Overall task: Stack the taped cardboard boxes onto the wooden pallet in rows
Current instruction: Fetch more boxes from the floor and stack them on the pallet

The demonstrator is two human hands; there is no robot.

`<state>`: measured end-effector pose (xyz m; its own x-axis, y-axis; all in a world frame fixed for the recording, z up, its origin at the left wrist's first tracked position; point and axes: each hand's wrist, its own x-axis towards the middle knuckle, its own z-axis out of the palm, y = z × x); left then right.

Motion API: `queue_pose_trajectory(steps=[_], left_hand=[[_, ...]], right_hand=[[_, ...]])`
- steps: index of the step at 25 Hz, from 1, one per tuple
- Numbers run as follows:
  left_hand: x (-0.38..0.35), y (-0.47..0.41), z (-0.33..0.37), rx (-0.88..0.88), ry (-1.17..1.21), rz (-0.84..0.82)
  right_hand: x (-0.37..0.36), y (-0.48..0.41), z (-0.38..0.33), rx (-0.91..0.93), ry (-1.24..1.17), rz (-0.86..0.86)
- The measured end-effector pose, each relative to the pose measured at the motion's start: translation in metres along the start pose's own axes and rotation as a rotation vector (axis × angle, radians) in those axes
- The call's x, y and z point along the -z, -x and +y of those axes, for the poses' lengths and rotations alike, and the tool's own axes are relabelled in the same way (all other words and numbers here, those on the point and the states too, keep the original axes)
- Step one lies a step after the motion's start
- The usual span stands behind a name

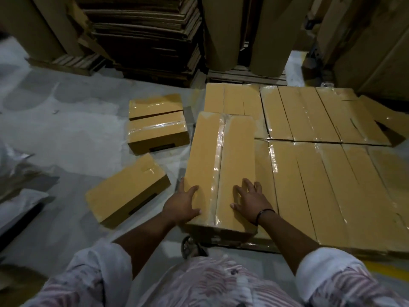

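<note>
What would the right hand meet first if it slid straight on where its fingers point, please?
The right hand lies flat on the long tan cardboard box; sliding on, it would likely cross the shiny clear tape strip along its top.

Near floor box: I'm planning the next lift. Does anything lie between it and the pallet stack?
Nothing visible does: the near floor box lies on floor just left of the stack. Left hand and right hand rest on the top box.
</note>
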<state>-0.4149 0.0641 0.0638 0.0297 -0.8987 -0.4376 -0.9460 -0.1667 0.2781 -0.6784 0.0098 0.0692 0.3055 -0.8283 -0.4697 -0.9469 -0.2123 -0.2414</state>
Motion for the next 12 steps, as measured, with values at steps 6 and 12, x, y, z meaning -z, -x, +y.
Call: queue_pose_trajectory(steps=[6,12], left_hand=[[-0.027,0.063,-0.003,0.062,0.016,0.021],[-0.022,0.077,-0.007,0.078,0.067,0.123]], right_hand=[[-0.041,0.069,0.005,0.092,-0.056,-0.040],[-0.052,0.087,0.012,0.119,-0.075,0.072]])
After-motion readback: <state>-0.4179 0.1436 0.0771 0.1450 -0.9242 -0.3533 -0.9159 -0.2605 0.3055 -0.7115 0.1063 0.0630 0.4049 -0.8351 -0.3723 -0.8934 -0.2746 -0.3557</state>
